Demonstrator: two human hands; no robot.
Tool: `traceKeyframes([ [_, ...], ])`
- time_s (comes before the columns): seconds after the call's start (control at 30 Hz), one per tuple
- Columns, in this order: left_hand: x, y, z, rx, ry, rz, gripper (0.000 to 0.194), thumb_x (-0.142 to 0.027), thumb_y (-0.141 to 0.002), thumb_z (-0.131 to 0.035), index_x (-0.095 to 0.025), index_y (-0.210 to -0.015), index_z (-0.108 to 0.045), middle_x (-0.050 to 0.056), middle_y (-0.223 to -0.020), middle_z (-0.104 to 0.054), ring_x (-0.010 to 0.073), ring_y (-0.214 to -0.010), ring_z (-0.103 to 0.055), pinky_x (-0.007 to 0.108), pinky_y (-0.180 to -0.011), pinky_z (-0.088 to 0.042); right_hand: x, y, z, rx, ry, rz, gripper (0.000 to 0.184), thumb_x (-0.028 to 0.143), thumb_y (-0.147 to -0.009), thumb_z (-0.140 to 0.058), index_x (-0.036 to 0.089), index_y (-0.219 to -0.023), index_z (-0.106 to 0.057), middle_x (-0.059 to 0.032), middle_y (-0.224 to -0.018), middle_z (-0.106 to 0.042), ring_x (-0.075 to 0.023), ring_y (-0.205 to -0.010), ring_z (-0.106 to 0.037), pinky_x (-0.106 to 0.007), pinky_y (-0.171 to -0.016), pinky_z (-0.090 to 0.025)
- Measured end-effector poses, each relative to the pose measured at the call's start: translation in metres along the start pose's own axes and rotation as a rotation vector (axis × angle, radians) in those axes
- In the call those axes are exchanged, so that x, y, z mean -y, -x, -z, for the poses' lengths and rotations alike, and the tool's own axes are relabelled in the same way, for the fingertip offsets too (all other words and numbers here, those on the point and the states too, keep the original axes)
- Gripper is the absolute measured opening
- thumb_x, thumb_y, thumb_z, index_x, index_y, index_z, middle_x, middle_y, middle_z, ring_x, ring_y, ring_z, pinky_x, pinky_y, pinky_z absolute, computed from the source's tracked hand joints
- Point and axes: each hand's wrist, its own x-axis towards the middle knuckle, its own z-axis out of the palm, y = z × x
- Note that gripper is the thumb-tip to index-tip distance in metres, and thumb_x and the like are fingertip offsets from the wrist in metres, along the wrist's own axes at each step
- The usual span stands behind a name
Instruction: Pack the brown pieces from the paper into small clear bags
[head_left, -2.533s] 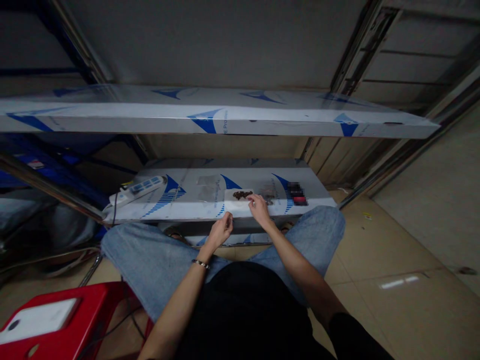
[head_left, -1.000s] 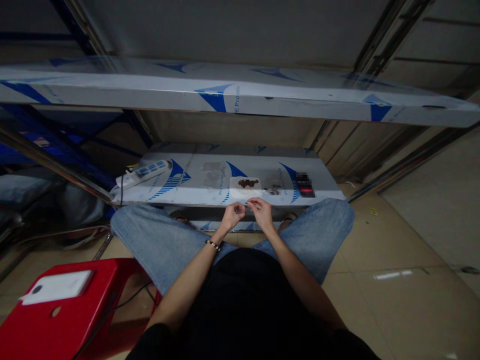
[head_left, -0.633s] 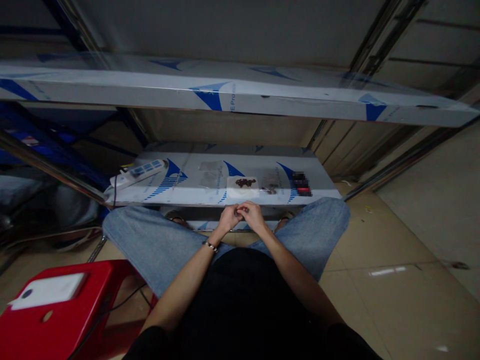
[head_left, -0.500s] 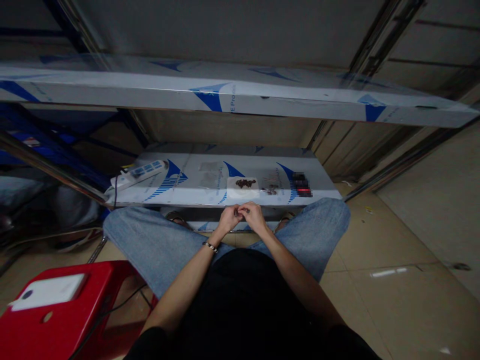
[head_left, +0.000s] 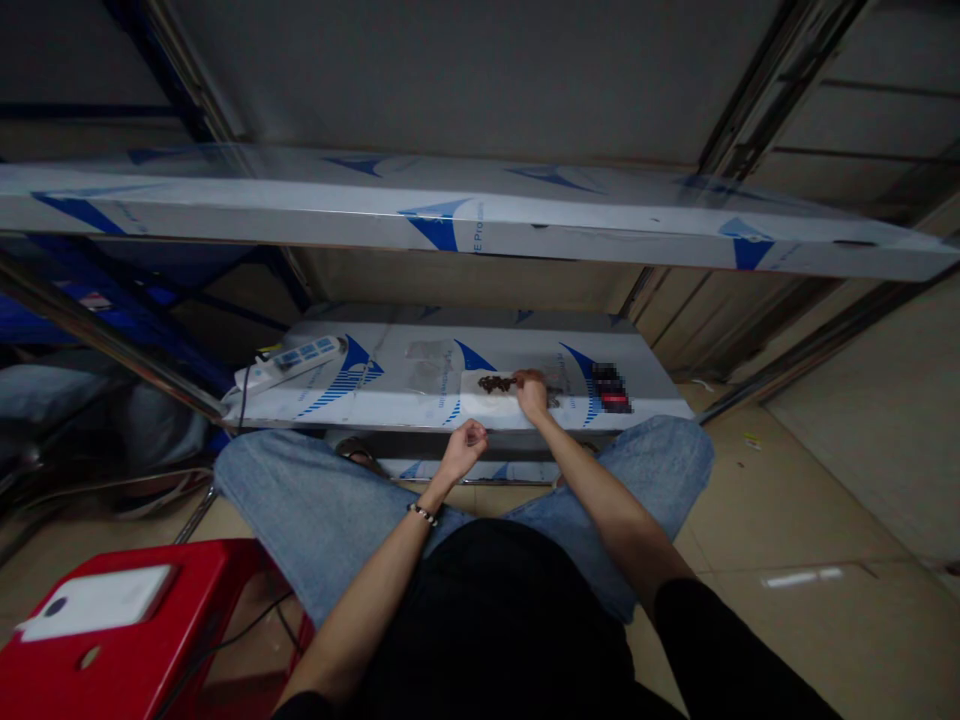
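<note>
My right hand (head_left: 531, 393) reaches onto the low shelf (head_left: 397, 395), its fingers bent together at the right end of a pile of small dark-brown, bead-like pieces (head_left: 495, 384). The pile lies on a white square sheet or shallow tray (head_left: 491, 405); which of these it is I cannot tell. Whatever the right fingertips pinch is too small to see. Just in front of the shelf edge, my left hand (head_left: 463, 448) is held up with thumb and fingers curled together. Anything inside that grip is hidden.
A white power strip (head_left: 296, 360) lies at the shelf's left end, with clear small bags (head_left: 427, 368) nearer the middle. A blurred dark and red item (head_left: 611, 390) is at the right. An upper shelf (head_left: 315, 215) crosses above. A red stool (head_left: 187, 590) carries a white device (head_left: 101, 602).
My hands were together in front of the shelf and have parted. The right has moved forward to the brown pieces; the left stays near the edge. The view has tilted slightly up.
</note>
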Motion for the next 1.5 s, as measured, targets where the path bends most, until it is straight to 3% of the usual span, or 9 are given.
traceKeyframes([
  [0.2,-0.006,0.003,0.000,0.031,-0.021,0.035,0.008,-0.011,-0.071,-0.064,-0.015,-0.078,-0.064,0.004,-0.078,-0.068,0.0149,-0.078,-0.063,0.029,-0.083,-0.052,-0.015,-0.012,-0.017,-0.001,0.213,0.046,0.045,0.001,-0.080,-0.049,0.015,-0.117,-0.072,-0.0149,-0.115,-0.064,-0.0256,-0.111,-0.052,-0.034,-0.100,-0.039],
  [0.37,-0.006,0.007,-0.001,0.025,0.017,0.040,0.008,-0.013,-0.069,-0.066,-0.014,-0.077,-0.065,0.005,-0.080,-0.069,0.0146,-0.074,-0.062,0.025,-0.071,-0.051,-0.018,-0.020,-0.020,0.032,0.281,0.053,0.027,0.008,-0.086,-0.053,0.015,-0.098,-0.076,-0.0145,-0.102,-0.068,-0.0254,-0.102,-0.055,-0.033,-0.091,-0.039],
  [0.53,-0.004,0.006,0.000,0.027,0.031,0.008,0.009,-0.011,-0.068,-0.064,-0.015,-0.076,-0.065,0.004,-0.077,-0.068,0.0141,-0.073,-0.061,0.025,-0.073,-0.050,-0.014,-0.024,-0.014,0.003,0.225,0.061,0.019,0.010,-0.087,-0.055,0.014,-0.088,-0.073,-0.0156,-0.099,-0.068,-0.0255,-0.101,-0.055,-0.034,-0.090,-0.040],
  [0.63,-0.003,0.004,0.001,0.025,0.046,-0.002,0.010,-0.010,-0.066,-0.064,-0.015,-0.075,-0.064,0.004,-0.077,-0.068,0.0143,-0.074,-0.061,0.027,-0.076,-0.049,-0.006,-0.021,-0.001,-0.131,0.088,0.027,0.018,0.010,-0.085,-0.054,0.015,-0.089,-0.071,-0.0149,-0.099,-0.069,-0.0253,-0.100,-0.056,-0.034,-0.091,-0.041],
  [0.73,-0.002,0.001,0.001,0.012,0.052,-0.008,0.011,-0.012,-0.065,-0.068,-0.016,-0.073,-0.061,0.002,-0.075,-0.067,0.0137,-0.072,-0.060,0.027,-0.077,-0.048,0.009,0.000,0.013,-0.265,-0.178,0.001,0.019,0.016,-0.089,-0.052,0.016,-0.098,-0.069,-0.0122,-0.097,-0.071,-0.0237,-0.092,-0.060,-0.033,-0.087,-0.045],
  [0.83,-0.002,-0.001,-0.001,-0.001,0.051,-0.007,0.014,-0.017,-0.067,-0.071,-0.016,-0.074,-0.059,0.000,-0.072,-0.064,0.0125,-0.069,-0.058,0.027,-0.076,-0.047,0.026,0.048,0.018,-0.270,-0.480,-0.015,0.021,0.028,-0.091,-0.054,0.016,-0.100,-0.069,-0.0096,-0.091,-0.072,-0.0215,-0.081,-0.064,-0.030,-0.077,-0.049],
  [1.03,-0.002,0.000,-0.005,0.076,-0.039,-0.037,0.012,-0.009,-0.066,-0.064,-0.015,-0.076,-0.061,0.000,-0.071,-0.063,0.0120,-0.067,-0.056,0.025,-0.071,-0.045,0.049,0.143,0.003,-0.111,-0.697,-0.020,0.023,0.032,-0.092,-0.055,0.018,-0.091,-0.072,-0.0091,-0.090,-0.073,-0.0221,-0.083,-0.067,-0.030,-0.075,-0.052],
  [1.33,0.014,-0.003,-0.002,0.008,-0.186,-0.067,0.010,-0.010,-0.066,-0.062,-0.016,-0.074,-0.059,-0.001,-0.069,-0.061,0.0125,-0.064,-0.053,0.025,-0.066,-0.042,0.057,0.132,0.001,-0.045,-0.527,0.158,0.023,0.017,-0.090,-0.051,0.020,-0.091,-0.074,-0.0080,-0.091,-0.070,-0.0232,-0.090,-0.064,-0.034,-0.083,-0.051],
  [1.5,0.018,-0.004,-0.001,0.008,-0.175,-0.083,0.009,-0.017,-0.069,-0.065,-0.017,-0.074,-0.058,-0.001,-0.070,-0.061,0.0126,-0.066,-0.054,0.025,-0.068,-0.043,0.055,0.134,-0.001,-0.019,-0.530,0.106,0.014,0.018,-0.085,-0.058,0.021,-0.090,-0.071,-0.0056,-0.088,-0.072,-0.0215,-0.080,-0.065,-0.033,-0.078,-0.051],
])
